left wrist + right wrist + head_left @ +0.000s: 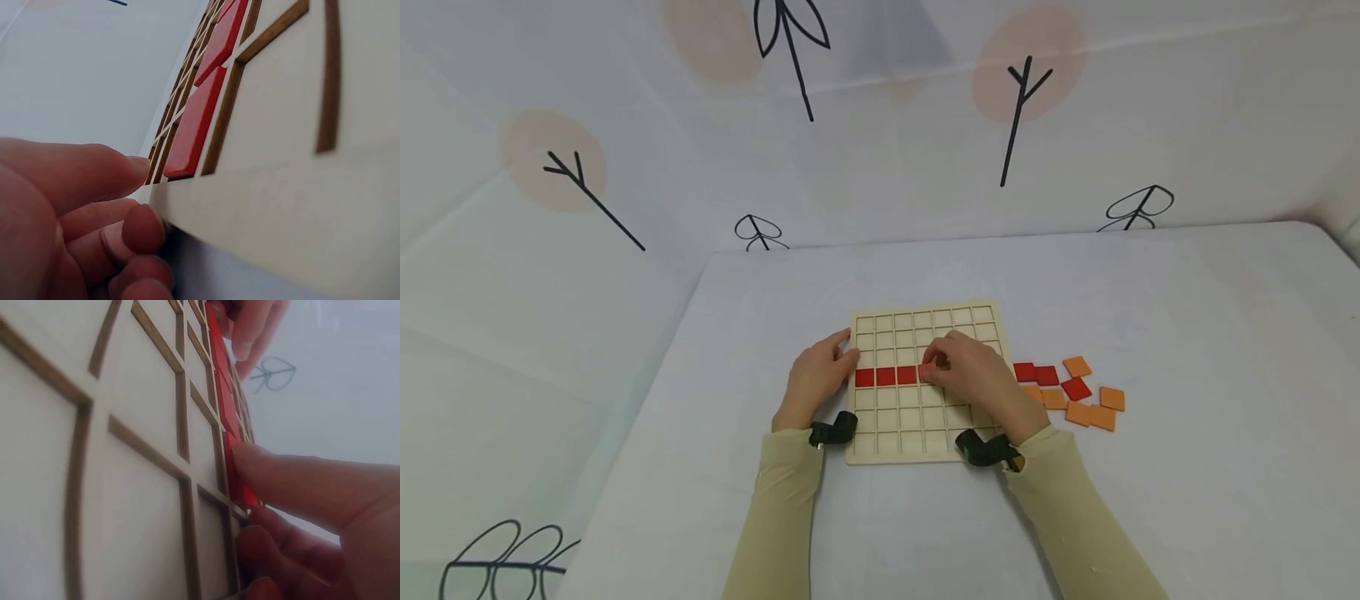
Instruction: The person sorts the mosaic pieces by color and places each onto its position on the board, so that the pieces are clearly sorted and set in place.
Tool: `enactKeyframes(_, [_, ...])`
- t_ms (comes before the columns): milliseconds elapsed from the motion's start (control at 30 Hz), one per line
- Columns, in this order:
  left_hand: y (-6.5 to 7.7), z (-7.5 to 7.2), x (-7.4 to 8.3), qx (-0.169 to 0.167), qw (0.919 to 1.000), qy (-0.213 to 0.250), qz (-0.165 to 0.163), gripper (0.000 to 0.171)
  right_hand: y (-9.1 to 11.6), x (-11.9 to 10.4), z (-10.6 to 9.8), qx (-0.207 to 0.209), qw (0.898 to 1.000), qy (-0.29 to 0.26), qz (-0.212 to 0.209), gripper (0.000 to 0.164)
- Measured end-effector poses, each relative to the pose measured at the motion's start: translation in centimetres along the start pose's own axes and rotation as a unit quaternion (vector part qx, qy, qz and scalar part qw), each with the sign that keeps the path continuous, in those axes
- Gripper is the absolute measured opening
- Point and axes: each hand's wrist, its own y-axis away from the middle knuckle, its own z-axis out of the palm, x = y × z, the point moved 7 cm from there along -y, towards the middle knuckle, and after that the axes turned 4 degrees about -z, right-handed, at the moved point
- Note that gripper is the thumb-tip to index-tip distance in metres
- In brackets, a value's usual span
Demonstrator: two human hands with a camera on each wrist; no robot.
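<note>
A pale wooden grid board (902,458) lies flat, its square cells framed by raised strips. Three red square tiles (886,377) sit side by side in one row, starting at the left edge. My right hand (976,372) pinches another red tile (232,472) between thumb and fingers, at the fourth cell of that row, close beside the third tile. The left hand (815,375) holds the board's left edge near the row's first tile (197,128), thumb at the top of the rim and other fingers curled against the side.
Right of the board lie loose tiles: a few red ones (1077,388) and several orange ones (1102,417), some partly hidden by the right hand and wrist. White cloth (1210,500) covers the table. A printed fabric backdrop (880,183) rises behind. Black straps (833,429) circle both wrists.
</note>
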Motion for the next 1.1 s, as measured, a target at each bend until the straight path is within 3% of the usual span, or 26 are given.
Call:
enactKeyframes(667, [0.0,0.0,0.0,0.003,1.0000,-0.002,0.006,0.046,-0.1,0.3,0.2,-0.009,1.000,-0.009,0.007,0.012])
enactKeyframes(1100, [-0.1,0.0,0.0,0.002,0.9999,-0.006,0.009,0.047,0.2,1.2,-1.0,-0.035,0.998,-0.052,0.010,0.018])
